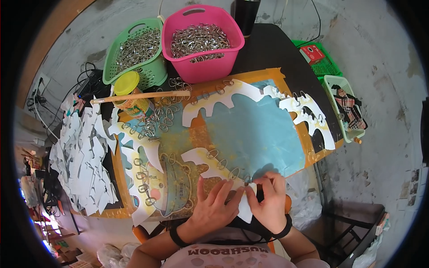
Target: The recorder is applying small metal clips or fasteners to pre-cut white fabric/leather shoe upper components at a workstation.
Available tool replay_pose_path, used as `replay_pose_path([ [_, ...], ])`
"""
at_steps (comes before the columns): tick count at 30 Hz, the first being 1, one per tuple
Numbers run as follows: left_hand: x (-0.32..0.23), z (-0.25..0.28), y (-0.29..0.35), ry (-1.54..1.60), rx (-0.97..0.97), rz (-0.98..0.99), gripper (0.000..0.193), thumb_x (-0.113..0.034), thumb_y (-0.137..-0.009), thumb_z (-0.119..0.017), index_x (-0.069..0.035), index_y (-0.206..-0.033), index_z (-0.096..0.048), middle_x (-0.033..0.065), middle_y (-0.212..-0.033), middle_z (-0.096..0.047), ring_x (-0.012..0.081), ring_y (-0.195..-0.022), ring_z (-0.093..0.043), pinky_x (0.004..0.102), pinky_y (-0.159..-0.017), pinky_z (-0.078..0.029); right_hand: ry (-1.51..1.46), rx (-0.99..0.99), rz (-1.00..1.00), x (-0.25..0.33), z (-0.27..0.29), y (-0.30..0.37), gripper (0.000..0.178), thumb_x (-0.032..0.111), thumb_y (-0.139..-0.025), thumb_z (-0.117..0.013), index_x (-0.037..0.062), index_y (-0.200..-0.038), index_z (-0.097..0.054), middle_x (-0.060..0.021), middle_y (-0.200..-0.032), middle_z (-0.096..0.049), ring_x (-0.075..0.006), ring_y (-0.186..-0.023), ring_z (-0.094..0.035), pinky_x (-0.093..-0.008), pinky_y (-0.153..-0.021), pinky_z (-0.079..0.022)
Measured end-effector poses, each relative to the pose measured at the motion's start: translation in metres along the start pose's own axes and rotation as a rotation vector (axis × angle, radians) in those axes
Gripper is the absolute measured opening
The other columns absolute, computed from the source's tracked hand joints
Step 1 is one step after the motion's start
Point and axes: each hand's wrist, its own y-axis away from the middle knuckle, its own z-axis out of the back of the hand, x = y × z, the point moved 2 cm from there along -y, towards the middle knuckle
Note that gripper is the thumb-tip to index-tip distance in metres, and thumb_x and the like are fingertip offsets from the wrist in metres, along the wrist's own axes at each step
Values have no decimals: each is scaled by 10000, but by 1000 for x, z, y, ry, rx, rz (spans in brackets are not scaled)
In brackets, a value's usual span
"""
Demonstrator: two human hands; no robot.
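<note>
Ideally, the spread left hand (215, 206) steadies the lower-centre scalloped white strip (213, 170); whether the right hand (269, 203) pinches its metal ring (248, 180) is unclear.

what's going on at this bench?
A person works on a white strip with metal rings along its edge. The left hand lies over the strip, fingers spread, while the right hand has its fingers at the ring nearest it; whether they pinch it is unclear. Other ringed strips lie around the table. Behind are a pink basket and a green basket, both holding rings; white scraps are heaped at left.
</note>
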Motion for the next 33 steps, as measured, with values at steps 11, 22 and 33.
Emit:
replay_pose_path([
  [11, 1, 25, 17, 797, -221, 198, 299, -5, -724, -659, 4, -1023, -675, 157, -972, -566, 237, -754, -602, 324, -676, -508, -876, 78, -379, 11, 7, 8, 105, -37, -823, -718, -12, -879, -633, -50, -832, -670, -60, -739, -582, -203, -675, -459],
  [22, -5, 14, 2, 1884, -183, 819, 145, -164, -927, -643, -29, -979, -653, 10, -893, -616, 66, -793, -568, 228, -655, -462, -844, 118, -342, 27, 16, 6, 113, -36, -838, -700, -20, -910, -615, -47, -810, -648, -48, -702, -543, -194, -624, -411],
  [33, -5, 26, -4, 1449, -255, 612, 89, -109, -936, -630, -34, -896, -659, -4, -771, -640, 66, -693, -586, 233, -582, -439, -820, 289, -271, 31, 18, -1, 110, 38, -906, -593, -20, -815, -574, -27, -638, -511, -96, -559, -433, -260, -518, -347],
])
